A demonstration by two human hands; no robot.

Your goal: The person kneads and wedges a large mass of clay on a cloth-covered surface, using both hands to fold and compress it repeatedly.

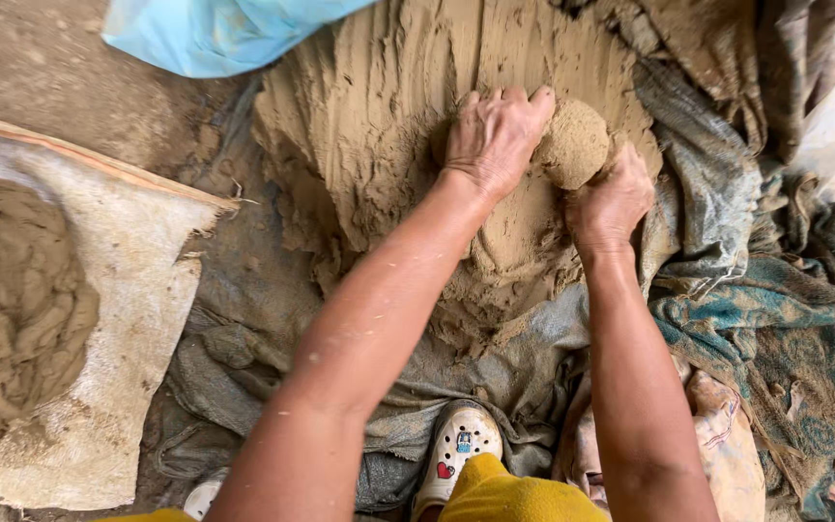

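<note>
Both hands cup a clay ball [573, 143] on the clay heap [388, 106]; left hand [495, 135] curled over it; right hand [614, 198] beneath.

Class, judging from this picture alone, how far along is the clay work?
Done: a flattened clay slab lies on sacking. In hand: the left hand and right hand cup a rounded clay ball. Left: most of the big clay heap remains unshaped.
</note>
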